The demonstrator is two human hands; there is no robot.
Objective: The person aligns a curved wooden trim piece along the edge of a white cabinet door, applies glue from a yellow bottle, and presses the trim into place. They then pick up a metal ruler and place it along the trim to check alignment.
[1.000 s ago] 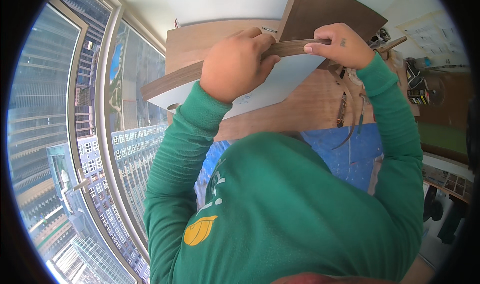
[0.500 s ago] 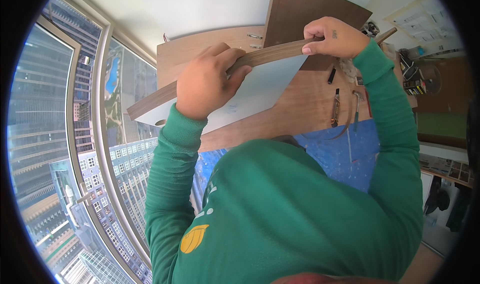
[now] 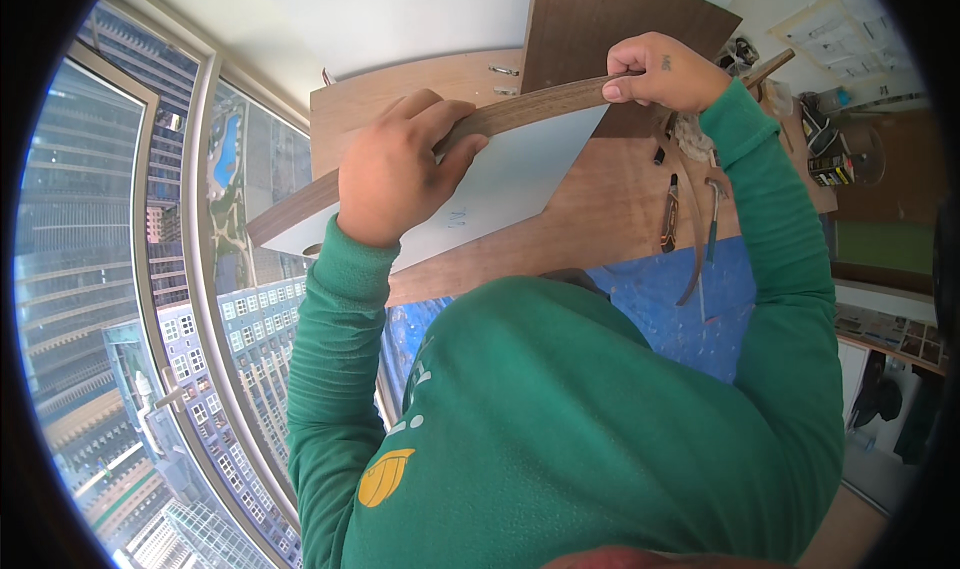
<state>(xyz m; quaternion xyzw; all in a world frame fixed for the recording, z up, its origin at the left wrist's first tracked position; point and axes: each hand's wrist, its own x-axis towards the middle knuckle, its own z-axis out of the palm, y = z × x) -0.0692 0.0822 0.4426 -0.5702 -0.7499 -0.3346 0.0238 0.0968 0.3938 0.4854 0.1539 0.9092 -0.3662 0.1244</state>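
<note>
A panel with a white face (image 3: 500,184) stands tilted on the table, its wood-grain long edge (image 3: 540,107) facing up. My left hand (image 3: 400,169) is closed over that edge around its middle, thumb on the white side and fingers across the top. At the panel's right end my right hand (image 3: 665,74) pinches a thin brown edge-banding strip between thumb and bent fingers. A loose curved length of the strip (image 3: 697,259) hangs lower down, past the table's front edge; how it joins the part in my fingers is partly hidden.
On the wooden table (image 3: 590,194) lie a utility knife (image 3: 669,214) and a hammer (image 3: 713,219). A dark brown board (image 3: 620,29) leans at the back. Blue sheeting (image 3: 650,279) covers the area in front. A tall window (image 3: 100,219) is close on the left.
My left hand has slid slightly left along the edge with the panel shifting a little. The loose strip hangs straighter and further right. My right hand keeps its pinch.
</note>
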